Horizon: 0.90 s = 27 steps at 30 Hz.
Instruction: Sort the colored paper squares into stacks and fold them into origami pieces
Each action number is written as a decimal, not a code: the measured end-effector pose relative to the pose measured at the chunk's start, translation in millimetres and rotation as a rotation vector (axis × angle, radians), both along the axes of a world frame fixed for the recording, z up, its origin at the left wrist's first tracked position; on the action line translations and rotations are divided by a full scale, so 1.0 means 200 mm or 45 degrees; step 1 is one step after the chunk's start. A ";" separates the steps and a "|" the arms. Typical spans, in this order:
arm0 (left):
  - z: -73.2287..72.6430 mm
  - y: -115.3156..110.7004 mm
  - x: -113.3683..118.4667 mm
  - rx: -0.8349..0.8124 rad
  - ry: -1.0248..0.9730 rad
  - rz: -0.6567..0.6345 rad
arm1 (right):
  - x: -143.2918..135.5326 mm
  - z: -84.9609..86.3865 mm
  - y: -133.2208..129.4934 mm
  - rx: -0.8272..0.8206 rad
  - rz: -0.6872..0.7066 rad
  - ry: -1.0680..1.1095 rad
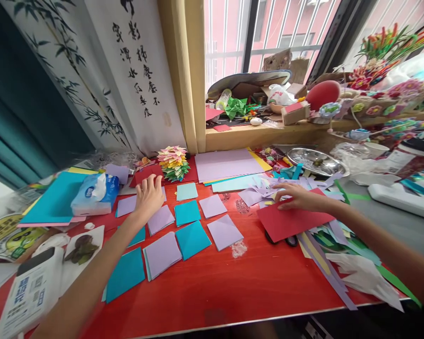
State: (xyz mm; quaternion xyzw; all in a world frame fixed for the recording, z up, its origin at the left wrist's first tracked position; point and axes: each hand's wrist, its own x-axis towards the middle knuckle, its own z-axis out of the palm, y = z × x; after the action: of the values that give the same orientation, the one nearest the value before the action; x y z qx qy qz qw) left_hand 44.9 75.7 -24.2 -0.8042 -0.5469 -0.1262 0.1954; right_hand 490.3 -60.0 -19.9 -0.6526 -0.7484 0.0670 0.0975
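Paper handling seems in hand, the right hand (292, 196) pinching a flat, red paper sheet (297, 219) at two o'clock, the left hand (150, 197) bent at ten, grip unclear; the next move calls for level support.

Up on the hanging scroll (141, 80), brushed Chinese characters read 竹影掃 down one column, 潭水 in the next. Over on the blue tissue pack (102, 202), white box (31, 292) and drink cup (406, 160), the print's too blurred to read.

Left forearm (102, 254) and right forearm (378, 230): both bare, slim, smooth outline, narrowing toward the wrist (139, 214). Left hand (150, 194) and right hand (297, 196) bare too, slender fingers (286, 187). Nail detail too small to read.
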 end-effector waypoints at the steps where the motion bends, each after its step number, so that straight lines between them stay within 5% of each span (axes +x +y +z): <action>1: 0.01 -0.01 0.02 0.025 0.006 -0.018 | 0.00 0.02 0.00 -0.027 0.041 0.044; 3: 0.03 -0.04 0.06 0.072 0.015 -0.068 | 0.00 0.08 0.00 -0.117 0.121 0.156; 8: 0.07 -0.13 0.23 0.161 -0.012 -0.219 | -0.02 0.16 0.01 -0.086 0.005 0.218; 18: 0.12 -0.31 0.54 0.125 0.007 -0.528 | -0.02 0.13 0.04 0.279 -0.158 -0.010; 22: 0.10 -0.33 0.60 0.035 0.014 -0.602 | -0.09 0.14 0.01 0.634 -0.253 -0.222; 25: 0.15 -0.35 0.65 -0.037 -0.120 -0.717 | -0.19 0.19 -0.04 0.962 -0.107 -0.415; 27: 0.20 -0.36 0.67 -0.081 -0.256 -0.818 | -0.27 0.23 -0.08 1.110 0.165 -0.543</action>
State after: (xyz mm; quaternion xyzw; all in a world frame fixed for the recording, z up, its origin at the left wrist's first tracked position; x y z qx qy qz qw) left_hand 178.6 3.0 14.9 -0.9246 -0.2859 -0.2429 0.0655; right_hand 435.7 -75.6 25.4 -0.5023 -0.7492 -0.3817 0.2019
